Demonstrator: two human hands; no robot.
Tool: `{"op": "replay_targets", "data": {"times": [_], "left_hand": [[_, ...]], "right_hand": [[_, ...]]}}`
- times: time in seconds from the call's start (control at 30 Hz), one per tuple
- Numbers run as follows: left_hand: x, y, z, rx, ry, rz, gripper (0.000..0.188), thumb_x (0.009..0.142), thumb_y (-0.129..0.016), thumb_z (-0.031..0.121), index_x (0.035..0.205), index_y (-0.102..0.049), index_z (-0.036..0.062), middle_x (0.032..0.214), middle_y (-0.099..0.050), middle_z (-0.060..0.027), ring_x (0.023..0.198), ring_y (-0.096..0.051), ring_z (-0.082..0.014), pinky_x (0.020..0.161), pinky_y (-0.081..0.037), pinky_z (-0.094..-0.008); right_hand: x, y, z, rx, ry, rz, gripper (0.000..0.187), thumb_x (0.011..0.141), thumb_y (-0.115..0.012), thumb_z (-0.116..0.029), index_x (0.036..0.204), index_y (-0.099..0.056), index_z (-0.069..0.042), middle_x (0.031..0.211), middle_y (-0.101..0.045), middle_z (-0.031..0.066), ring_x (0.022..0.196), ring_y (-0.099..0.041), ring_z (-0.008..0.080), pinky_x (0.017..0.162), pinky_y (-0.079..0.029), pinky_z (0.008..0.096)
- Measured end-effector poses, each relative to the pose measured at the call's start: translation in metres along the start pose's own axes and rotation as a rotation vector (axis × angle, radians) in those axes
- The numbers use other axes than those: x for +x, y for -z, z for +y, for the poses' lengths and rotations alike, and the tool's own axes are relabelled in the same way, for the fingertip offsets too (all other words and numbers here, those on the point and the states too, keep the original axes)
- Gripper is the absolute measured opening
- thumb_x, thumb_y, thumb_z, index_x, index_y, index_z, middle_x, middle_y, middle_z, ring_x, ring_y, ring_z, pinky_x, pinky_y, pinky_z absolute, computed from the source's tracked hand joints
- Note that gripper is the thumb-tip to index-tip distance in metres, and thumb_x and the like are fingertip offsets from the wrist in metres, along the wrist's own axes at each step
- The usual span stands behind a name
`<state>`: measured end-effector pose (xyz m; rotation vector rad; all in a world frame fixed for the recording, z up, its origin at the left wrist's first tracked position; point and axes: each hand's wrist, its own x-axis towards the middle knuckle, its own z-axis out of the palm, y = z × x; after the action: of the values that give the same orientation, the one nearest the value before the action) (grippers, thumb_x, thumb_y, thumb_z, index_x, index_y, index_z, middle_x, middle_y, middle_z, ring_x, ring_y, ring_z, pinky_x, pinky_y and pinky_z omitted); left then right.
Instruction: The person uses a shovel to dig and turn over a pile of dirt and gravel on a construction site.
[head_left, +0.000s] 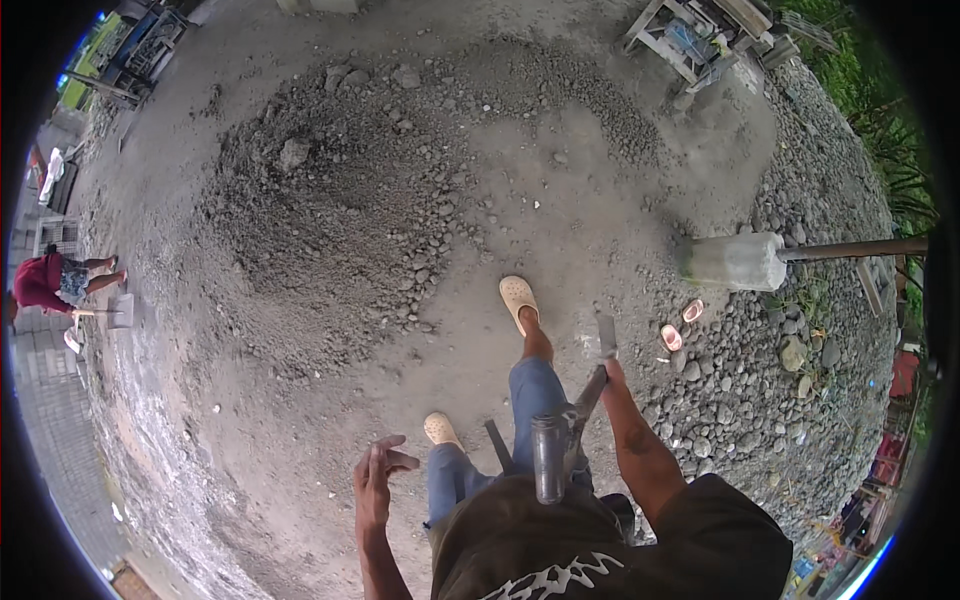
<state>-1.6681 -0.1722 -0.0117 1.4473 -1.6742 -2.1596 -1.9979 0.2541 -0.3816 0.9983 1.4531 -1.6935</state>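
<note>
My left hand hangs in the air left of my body, its fingers and thumb apart and nothing visible in it. Beside my right leg, my right hand closes on a hand tool with a flat grey blade; its exact kind is unclear. The blade points away from me over the ground. A dark bar runs from near that hand toward my waist. At my waist is a grey metal cylinder; what it belongs to is hidden.
A wide gravel heap lies ahead. To the right are a concrete-footed post, pink sandals and loose stones. At far left another person bends with a shovel. A wooden stand is at the upper right.
</note>
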Motion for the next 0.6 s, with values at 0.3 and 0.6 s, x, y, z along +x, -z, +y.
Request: {"op": "replay_targets", "data": {"times": [0.3, 0.6], "left_hand": [[0.222, -0.254, 0.087, 0.000, 0.236, -0.026, 0.046, 0.098, -0.057, 0.039, 0.115, -0.056, -0.0036, 0.103, -0.065, -0.0122, 0.092, -0.063, -0.0197, 0.081, -0.049, -0.0326], [0.359, -0.284, 0.018, -0.655, 0.530, 0.372, 0.040, 0.101, -0.049, 0.040, 0.090, -0.054, 0.0021, 0.068, -0.056, -0.0052, 0.060, -0.055, -0.0145, 0.053, -0.042, -0.0278]], "right_hand": [[0.236, -0.308, -0.263, -0.330, 0.300, 0.178, 0.072, 0.082, -0.062, -0.006, 0.144, -0.025, -0.012, 0.087, -0.056, 0.0112, 0.058, -0.056, 0.0214, 0.048, -0.049, 0.0367], [0.361, -0.427, -0.244, -0.739, 0.320, -0.020, 0.073, 0.084, -0.061, -0.008, 0.147, -0.024, -0.012, 0.081, -0.056, 0.0077, 0.059, -0.056, 0.0171, 0.048, -0.049, 0.0332]]}}
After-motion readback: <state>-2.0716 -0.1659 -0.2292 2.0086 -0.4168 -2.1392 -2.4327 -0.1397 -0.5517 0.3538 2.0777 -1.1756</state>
